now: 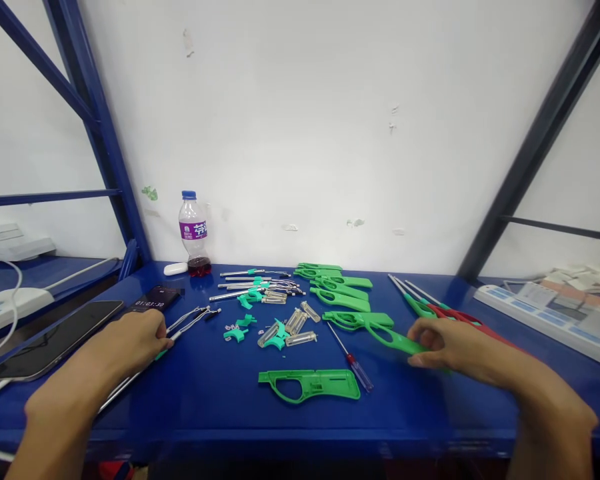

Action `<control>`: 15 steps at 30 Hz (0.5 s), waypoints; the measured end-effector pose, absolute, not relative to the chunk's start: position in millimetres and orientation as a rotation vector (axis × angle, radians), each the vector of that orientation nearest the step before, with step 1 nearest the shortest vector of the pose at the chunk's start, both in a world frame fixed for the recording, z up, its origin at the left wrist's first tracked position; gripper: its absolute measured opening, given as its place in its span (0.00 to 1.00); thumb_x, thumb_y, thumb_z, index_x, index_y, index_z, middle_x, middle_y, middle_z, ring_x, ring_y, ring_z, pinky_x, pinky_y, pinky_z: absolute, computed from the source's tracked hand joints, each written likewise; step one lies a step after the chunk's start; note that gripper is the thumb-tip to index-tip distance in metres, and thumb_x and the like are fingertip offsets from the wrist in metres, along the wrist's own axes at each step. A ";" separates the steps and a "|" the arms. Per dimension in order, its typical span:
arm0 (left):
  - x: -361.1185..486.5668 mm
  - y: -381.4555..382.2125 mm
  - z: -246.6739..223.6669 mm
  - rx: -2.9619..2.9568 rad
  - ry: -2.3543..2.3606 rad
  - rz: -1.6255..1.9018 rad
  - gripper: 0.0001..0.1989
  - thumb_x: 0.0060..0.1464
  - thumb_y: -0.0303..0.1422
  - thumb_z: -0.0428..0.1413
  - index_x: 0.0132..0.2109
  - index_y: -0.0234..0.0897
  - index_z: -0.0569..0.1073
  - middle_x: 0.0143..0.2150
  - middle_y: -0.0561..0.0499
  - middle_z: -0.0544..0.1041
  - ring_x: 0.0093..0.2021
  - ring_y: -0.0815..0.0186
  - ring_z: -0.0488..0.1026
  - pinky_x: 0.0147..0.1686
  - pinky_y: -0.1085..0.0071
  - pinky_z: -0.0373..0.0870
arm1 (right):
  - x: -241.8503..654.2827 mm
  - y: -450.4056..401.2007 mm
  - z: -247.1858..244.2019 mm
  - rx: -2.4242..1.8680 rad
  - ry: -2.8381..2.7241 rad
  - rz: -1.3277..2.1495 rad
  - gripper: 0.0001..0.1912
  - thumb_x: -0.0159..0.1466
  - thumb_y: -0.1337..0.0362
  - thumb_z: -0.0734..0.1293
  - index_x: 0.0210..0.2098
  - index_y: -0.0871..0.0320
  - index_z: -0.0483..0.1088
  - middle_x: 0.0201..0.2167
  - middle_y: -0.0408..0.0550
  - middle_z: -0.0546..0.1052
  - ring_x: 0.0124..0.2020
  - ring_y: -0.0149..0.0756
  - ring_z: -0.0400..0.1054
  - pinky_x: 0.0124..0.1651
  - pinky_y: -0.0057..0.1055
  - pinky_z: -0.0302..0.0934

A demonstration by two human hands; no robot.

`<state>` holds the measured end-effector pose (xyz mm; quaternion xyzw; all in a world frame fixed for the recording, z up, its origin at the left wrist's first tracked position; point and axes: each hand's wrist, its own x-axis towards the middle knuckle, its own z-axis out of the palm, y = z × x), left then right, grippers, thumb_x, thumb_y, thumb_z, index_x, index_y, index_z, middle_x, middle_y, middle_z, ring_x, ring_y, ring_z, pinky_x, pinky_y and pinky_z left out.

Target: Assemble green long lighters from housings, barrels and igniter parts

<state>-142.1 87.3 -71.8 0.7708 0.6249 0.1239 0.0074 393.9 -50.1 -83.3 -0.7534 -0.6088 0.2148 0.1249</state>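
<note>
My left hand [139,339], on the left, is closed on a lighter rod [117,393], a metal tube with white wires and a black tip. In my right hand [437,343] is a green lighter shell half [397,341], gripped between thumb and fingers. Another green shell half [325,383] lies inside up near the table's front. Several green shells [345,303] rest behind it. Between my hands are clear fuel tanks [297,323], teal triggers [237,333] and more metal rods [245,285] with wires. A screwdriver [357,370] with a purple handle lies near the front shell.
Red and green lighters [440,310] lie beyond my right hand, near a white power strip [545,323]. At the left are a phone [55,340], a second phone showing a timer [155,298], and a drink bottle [194,240]. Blue frame posts [95,133] flank the table [205,407].
</note>
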 end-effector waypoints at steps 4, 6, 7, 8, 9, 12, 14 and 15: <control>-132.1 84.5 -70.9 2.402 1.962 0.288 0.10 0.56 0.35 0.53 0.30 0.39 0.76 0.31 0.42 0.81 0.33 0.48 0.79 0.31 0.64 0.63 | 391.1 -45.5 -76.1 -2.132 -1.771 0.482 0.28 0.54 0.45 0.72 0.50 0.51 0.77 0.42 0.52 0.81 0.45 0.57 0.75 0.45 0.43 0.69; -127.8 84.9 -70.9 2.408 1.951 0.258 0.10 0.56 0.34 0.52 0.30 0.38 0.76 0.31 0.41 0.81 0.33 0.49 0.79 0.31 0.64 0.63 | 372.2 -46.2 -65.5 -2.015 -1.833 0.386 0.25 0.60 0.45 0.69 0.51 0.50 0.76 0.44 0.51 0.81 0.47 0.55 0.75 0.48 0.43 0.68; -126.1 85.5 -71.1 2.411 1.947 0.245 0.10 0.57 0.34 0.52 0.30 0.38 0.75 0.31 0.42 0.81 0.33 0.49 0.79 0.31 0.65 0.62 | 359.8 -46.5 -60.3 -1.944 -1.884 0.397 0.23 0.63 0.46 0.68 0.52 0.50 0.75 0.44 0.49 0.81 0.46 0.53 0.75 0.49 0.41 0.67; -124.7 86.2 -71.3 2.410 1.949 0.231 0.10 0.57 0.35 0.52 0.30 0.39 0.75 0.30 0.43 0.80 0.32 0.50 0.78 0.30 0.65 0.61 | 346.5 -46.3 -56.0 -1.869 -1.933 0.434 0.21 0.66 0.48 0.68 0.53 0.50 0.75 0.45 0.49 0.81 0.47 0.51 0.75 0.50 0.40 0.67; -123.7 86.9 -71.5 2.406 1.960 0.216 0.10 0.56 0.35 0.52 0.30 0.39 0.73 0.28 0.44 0.79 0.31 0.51 0.77 0.30 0.66 0.60 | 333.3 -45.7 -53.0 -1.815 -1.978 0.481 0.19 0.67 0.49 0.68 0.52 0.50 0.75 0.44 0.48 0.81 0.47 0.50 0.75 0.50 0.38 0.67; -122.3 86.2 -70.5 2.394 2.006 0.180 0.07 0.55 0.34 0.52 0.29 0.40 0.70 0.25 0.48 0.77 0.29 0.54 0.75 0.29 0.67 0.58 | 300.5 -40.9 -52.7 -1.699 -2.090 0.599 0.16 0.70 0.53 0.70 0.56 0.47 0.75 0.46 0.43 0.80 0.49 0.46 0.74 0.51 0.34 0.65; -122.7 82.8 -67.3 2.385 2.038 0.156 0.06 0.54 0.34 0.51 0.30 0.41 0.70 0.25 0.49 0.78 0.29 0.53 0.75 0.30 0.66 0.58 | 286.4 -37.1 -57.2 -1.670 -2.153 0.616 0.17 0.70 0.58 0.73 0.58 0.44 0.76 0.48 0.42 0.80 0.53 0.46 0.72 0.53 0.34 0.64; -123.5 80.4 -65.0 2.377 2.046 0.156 0.06 0.54 0.34 0.51 0.31 0.41 0.71 0.27 0.48 0.78 0.30 0.53 0.75 0.30 0.65 0.59 | 281.2 -35.5 -59.6 -1.669 -2.175 0.617 0.18 0.70 0.60 0.74 0.58 0.43 0.76 0.48 0.41 0.79 0.54 0.46 0.71 0.54 0.34 0.63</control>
